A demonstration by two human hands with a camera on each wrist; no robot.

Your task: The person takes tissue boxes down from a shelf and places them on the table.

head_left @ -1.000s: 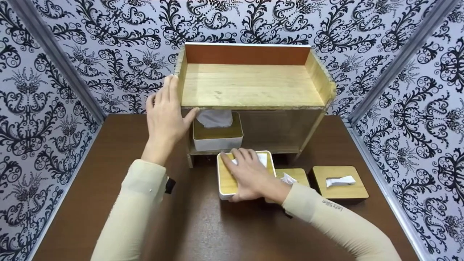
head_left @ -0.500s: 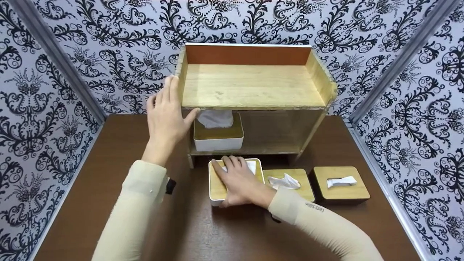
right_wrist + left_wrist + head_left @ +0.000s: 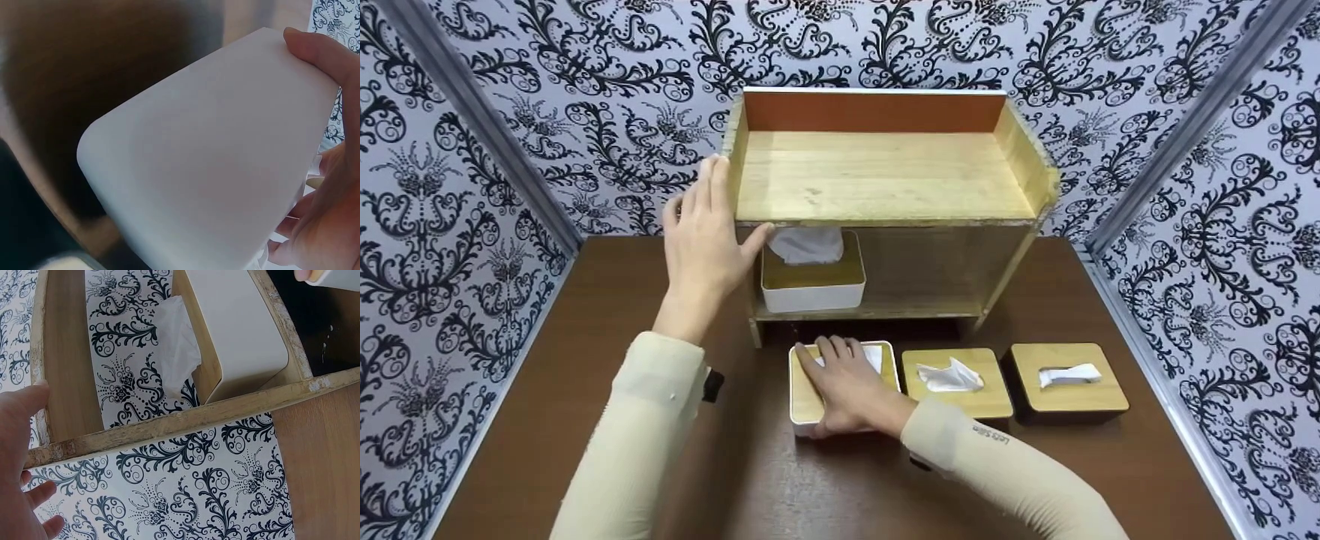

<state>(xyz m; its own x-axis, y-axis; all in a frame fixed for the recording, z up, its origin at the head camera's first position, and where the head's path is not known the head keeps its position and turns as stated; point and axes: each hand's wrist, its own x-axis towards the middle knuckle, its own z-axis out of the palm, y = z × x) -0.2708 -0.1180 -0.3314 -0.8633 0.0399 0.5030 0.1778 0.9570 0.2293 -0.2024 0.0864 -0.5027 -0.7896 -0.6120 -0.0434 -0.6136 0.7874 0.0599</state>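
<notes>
My right hand spans a white tissue box with a light wooden lid, thumb at its near side and fingers reaching across the top. The right wrist view shows the thumb against the smooth white wall of this box. My left hand rests with straight fingers against the left side of a wooden shelf, thumb by the upper board's front edge. On the lower board, at the left, stands another white tissue box with a tissue sticking up.
Right of the held box, a wooden-topped tissue box and a dark-sided tissue box stand in a row on the brown table. Patterned walls close in the back and sides. The shelf's legs stand behind the row.
My right hand has moved the white tissue box left and toward me, uncovering the box beside it. My left hand has stayed at the shelf's side.
</notes>
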